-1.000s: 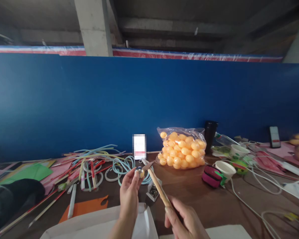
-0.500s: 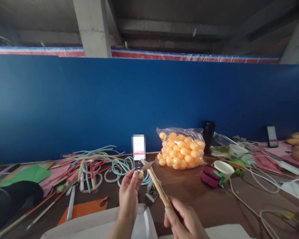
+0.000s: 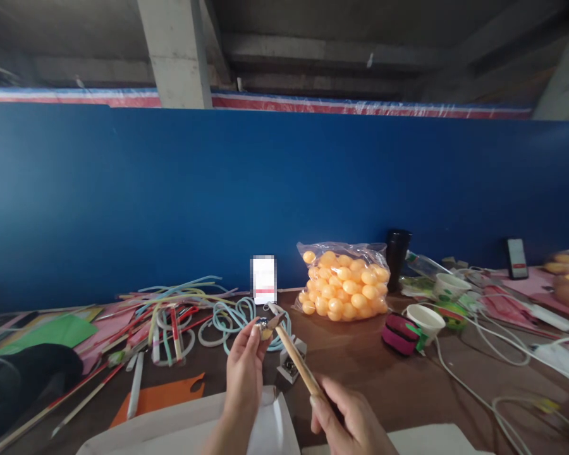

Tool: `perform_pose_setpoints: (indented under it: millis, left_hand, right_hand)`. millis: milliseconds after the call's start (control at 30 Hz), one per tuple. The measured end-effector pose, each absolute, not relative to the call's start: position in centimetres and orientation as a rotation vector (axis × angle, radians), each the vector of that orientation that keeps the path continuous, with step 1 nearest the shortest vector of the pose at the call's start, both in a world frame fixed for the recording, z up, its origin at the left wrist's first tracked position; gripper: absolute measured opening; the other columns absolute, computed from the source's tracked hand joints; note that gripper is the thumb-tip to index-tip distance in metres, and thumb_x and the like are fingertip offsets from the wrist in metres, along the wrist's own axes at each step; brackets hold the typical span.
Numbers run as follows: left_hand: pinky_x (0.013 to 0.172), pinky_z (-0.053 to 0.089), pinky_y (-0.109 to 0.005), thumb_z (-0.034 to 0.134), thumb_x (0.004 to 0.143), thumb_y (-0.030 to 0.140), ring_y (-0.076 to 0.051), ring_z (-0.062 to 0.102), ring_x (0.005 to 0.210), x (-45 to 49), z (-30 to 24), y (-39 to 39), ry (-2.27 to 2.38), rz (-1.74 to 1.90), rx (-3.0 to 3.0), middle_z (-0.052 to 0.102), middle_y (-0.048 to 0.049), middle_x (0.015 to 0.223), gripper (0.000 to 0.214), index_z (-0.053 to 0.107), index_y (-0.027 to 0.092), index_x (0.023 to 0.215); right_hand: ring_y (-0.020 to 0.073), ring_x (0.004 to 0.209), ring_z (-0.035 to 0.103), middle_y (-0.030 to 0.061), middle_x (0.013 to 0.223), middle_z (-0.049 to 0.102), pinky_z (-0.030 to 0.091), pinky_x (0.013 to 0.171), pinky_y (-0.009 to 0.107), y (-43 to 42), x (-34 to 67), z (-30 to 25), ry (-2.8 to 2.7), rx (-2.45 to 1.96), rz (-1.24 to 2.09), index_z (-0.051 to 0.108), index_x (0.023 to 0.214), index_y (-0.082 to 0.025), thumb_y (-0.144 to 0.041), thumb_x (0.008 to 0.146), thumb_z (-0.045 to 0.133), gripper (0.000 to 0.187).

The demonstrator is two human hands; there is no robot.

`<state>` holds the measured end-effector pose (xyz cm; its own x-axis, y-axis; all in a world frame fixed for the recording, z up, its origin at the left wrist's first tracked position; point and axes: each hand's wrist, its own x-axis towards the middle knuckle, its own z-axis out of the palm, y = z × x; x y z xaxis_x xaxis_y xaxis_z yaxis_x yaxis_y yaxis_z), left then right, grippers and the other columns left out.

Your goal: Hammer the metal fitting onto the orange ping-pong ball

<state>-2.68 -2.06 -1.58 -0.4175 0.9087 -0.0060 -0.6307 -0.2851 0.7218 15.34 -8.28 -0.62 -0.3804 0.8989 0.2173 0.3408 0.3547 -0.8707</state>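
A small shiny ball (image 3: 265, 330) was held above the brown tabletop (image 3: 370, 373), pinched between the thumb and fingers of the left hand (image 3: 244, 371) at its seven o'clock, while the right hand (image 3: 348, 417), at four o'clock, was wrapped around a wooden-handled tool (image 3: 298, 361) whose dark head met or nearly met the ball at two o'clock; I cannot tell which. Farther out, a little box of metal bits (image 3: 290, 368) stood between four and five o'clock, pale blue tubing (image 3: 237, 311) coiled at ten, and a clear bag of orange balls (image 3: 345, 289) rested at two.
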Motion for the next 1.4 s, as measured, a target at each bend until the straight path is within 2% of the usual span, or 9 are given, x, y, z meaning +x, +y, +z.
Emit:
perform_pose_setpoints:
  millis: [100, 267, 500, 633, 1000, 1267, 1400]
  left_hand:
    - [0.085, 0.052, -0.029, 0.079, 0.069, 0.032, -0.015, 0.067, 0.083, -2.64, -1.55, -2.07, 0.813, 1.861, 0.529, 0.072, -0.0073, 0.094, 0.035, 0.070, 0.015, 0.098]
    - [0.085, 0.051, -0.031, 0.080, 0.067, 0.035, -0.017, 0.067, 0.086, -2.61, -1.55, -2.06, 0.837, 1.873, 0.542, 0.072, -0.0076, 0.095, 0.038, 0.070, 0.015, 0.098]
    - [0.084, 0.050, -0.029, 0.080, 0.067, 0.036, -0.017, 0.067, 0.087, -2.48, -1.36, -2.07, 0.872, 1.851, 0.537, 0.072, -0.0077, 0.095, 0.038, 0.070, 0.015, 0.098]
    - [0.084, 0.050, -0.030, 0.079, 0.068, 0.037, -0.018, 0.067, 0.086, -2.51, -1.57, -2.04, 0.892, 1.849, 0.557, 0.072, -0.0079, 0.096, 0.039, 0.070, 0.015, 0.099]
    - [0.081, 0.051, -0.031, 0.079, 0.067, 0.039, -0.017, 0.065, 0.082, -2.48, -1.58, -2.06, 0.918, 1.848, 0.570, 0.071, -0.0070, 0.093, 0.039, 0.071, 0.014, 0.096]
    - [0.081, 0.051, -0.032, 0.079, 0.066, 0.041, -0.018, 0.066, 0.084, -2.46, -1.59, -2.07, 0.911, 1.850, 0.597, 0.071, -0.0076, 0.093, 0.039, 0.071, 0.015, 0.095]
    - [0.080, 0.051, -0.031, 0.078, 0.069, 0.039, -0.017, 0.064, 0.084, -2.45, -1.52, -2.12, 0.911, 1.851, 0.599, 0.070, -0.0078, 0.094, 0.037, 0.071, 0.014, 0.095]
  right_hand:
    - [0.0103, 0.038, 0.048, 0.0003, 0.063, 0.061, 0.036, 0.038, 0.019, -8.24, 15.39, -0.60, -1.890, -1.068, 0.962, 0.057, 0.115, -0.014, -0.054, 0.097, 0.033, 0.050]
    - [0.0101, 0.039, 0.048, 0.0001, 0.062, 0.060, 0.036, 0.038, 0.019, -8.23, 15.40, -0.55, -1.912, -1.083, 0.976, 0.059, 0.111, -0.014, -0.056, 0.095, 0.034, 0.051]
    - [0.0099, 0.039, 0.047, -0.0001, 0.062, 0.060, 0.034, 0.037, 0.018, -8.33, 15.32, -0.59, -1.897, -1.077, 0.982, 0.059, 0.111, -0.015, -0.055, 0.096, 0.035, 0.049]
    - [0.0098, 0.039, 0.047, -0.0001, 0.063, 0.060, 0.035, 0.037, 0.018, -8.32, 15.27, -0.61, -1.893, -1.060, 0.978, 0.058, 0.115, -0.015, -0.054, 0.096, 0.034, 0.050]
    - [0.0099, 0.040, 0.049, 0.0009, 0.065, 0.061, 0.036, 0.038, 0.017, -8.20, 15.53, -0.22, -1.939, -1.060, 0.997, 0.059, 0.110, -0.016, -0.053, 0.097, 0.035, 0.046]
    - [0.0105, 0.039, 0.047, 0.0007, 0.063, 0.060, 0.036, 0.038, 0.019, -8.43, 15.26, -0.33, -1.887, -1.100, 0.989, 0.060, 0.112, -0.014, -0.057, 0.095, 0.035, 0.052]
    - [0.0119, 0.040, 0.049, 0.0012, 0.064, 0.060, 0.037, 0.039, 0.020, -8.32, 15.44, -0.41, -1.888, -1.074, 0.993, 0.059, 0.115, -0.018, -0.052, 0.096, 0.037, 0.045]
